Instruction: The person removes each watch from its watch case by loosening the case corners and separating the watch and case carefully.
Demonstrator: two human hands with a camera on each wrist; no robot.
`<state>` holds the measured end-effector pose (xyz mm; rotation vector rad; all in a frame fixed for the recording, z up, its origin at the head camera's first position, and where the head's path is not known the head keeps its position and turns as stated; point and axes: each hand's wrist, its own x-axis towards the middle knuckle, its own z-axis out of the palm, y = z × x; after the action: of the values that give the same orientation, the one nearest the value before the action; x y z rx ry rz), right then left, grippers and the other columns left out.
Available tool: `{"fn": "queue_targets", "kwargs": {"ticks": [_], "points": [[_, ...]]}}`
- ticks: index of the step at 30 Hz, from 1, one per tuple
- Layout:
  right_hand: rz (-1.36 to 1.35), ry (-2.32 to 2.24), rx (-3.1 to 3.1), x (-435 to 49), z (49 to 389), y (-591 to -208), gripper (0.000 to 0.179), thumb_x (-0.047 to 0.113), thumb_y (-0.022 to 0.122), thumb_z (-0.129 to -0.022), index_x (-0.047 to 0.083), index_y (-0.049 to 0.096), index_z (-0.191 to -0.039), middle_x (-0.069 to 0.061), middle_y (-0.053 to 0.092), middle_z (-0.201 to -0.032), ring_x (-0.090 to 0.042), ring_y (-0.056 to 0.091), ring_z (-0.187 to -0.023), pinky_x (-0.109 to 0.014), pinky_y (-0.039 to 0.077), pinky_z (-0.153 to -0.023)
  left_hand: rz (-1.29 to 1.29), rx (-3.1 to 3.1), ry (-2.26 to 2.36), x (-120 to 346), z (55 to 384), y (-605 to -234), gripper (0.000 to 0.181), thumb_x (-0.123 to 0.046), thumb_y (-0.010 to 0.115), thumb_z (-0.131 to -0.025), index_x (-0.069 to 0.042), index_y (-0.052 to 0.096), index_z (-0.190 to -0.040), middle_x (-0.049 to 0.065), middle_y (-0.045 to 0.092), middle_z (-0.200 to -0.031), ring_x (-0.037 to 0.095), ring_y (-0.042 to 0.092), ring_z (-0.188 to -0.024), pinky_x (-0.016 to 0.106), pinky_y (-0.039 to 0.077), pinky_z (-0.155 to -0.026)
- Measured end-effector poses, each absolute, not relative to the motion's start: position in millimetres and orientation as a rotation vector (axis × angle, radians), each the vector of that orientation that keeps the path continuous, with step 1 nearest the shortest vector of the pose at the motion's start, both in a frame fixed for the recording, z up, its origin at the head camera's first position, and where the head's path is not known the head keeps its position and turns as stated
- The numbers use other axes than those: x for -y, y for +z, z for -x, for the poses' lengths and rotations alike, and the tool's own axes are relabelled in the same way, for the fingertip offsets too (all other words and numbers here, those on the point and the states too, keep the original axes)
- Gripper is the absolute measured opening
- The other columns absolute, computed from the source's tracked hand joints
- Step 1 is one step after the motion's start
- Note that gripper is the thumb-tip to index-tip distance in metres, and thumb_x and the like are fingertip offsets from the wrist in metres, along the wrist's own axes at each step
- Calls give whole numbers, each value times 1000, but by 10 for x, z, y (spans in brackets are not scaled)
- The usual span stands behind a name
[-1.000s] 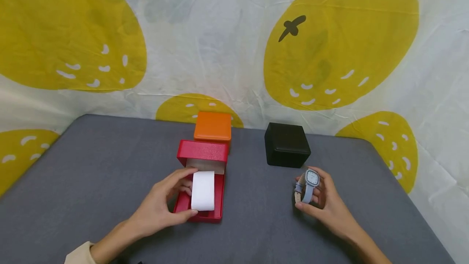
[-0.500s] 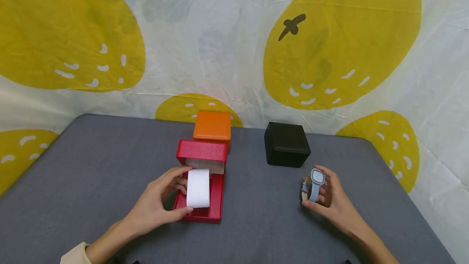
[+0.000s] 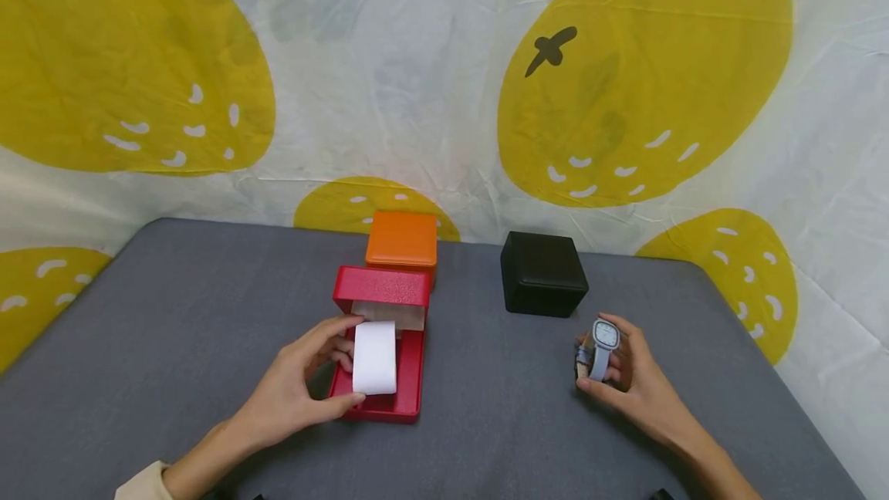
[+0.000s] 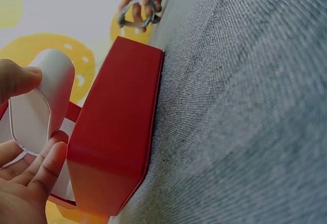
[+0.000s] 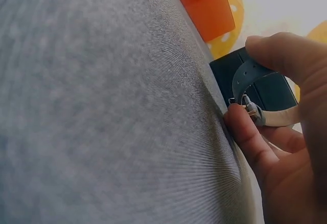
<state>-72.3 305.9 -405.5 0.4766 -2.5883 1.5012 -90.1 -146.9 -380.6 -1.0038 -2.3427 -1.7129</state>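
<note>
One left hand (image 3: 288, 388), thumb and fingers partly spread, pinches a white rounded cushion (image 3: 375, 359) at its two ends; we see the cushion over an open red rectangular box (image 3: 412, 383) but cannot tell if they touch. At that box's twelve o'clock sits a closed orange square box (image 3: 403, 238). On the grey fabric worktop (image 3: 479, 407) at two o'clock we see a closed black leather-look box (image 3: 544, 276); at its five o'clock a pale-blue watch (image 3: 606, 336) with a rounded-square face is gripped by the curled right hand (image 3: 639, 380).
</note>
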Motion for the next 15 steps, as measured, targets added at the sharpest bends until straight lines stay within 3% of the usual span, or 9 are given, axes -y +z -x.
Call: {"fn": "queue_targets", "kwargs": {"ticks": [8, 15], "points": [[-476, 1311, 2665, -3104, 712, -4062, 97, 5, 83, -72, 7, 22, -146, -17, 56, -123, -3, 53, -106, -18, 47, -75, 934, 2410, -1696, 1493, 902, -3808, 76, -8, 83, -72, -14, 46, -138, 4, 54, -113, 18, 59, -90, 31, 52, -80], [-476, 1209, 2778, -3147, 689, -4027, 91, 20, 85, -72, 12, 30, -144, -9, 49, -128, -3, 52, -106, -12, 43, -84, 935, 2409, -1583, 1503, 931, -3829, 78, -11, 85, -69, -14, 47, -137, -1, 55, -113, 17, 56, -93, 30, 51, -78]]}}
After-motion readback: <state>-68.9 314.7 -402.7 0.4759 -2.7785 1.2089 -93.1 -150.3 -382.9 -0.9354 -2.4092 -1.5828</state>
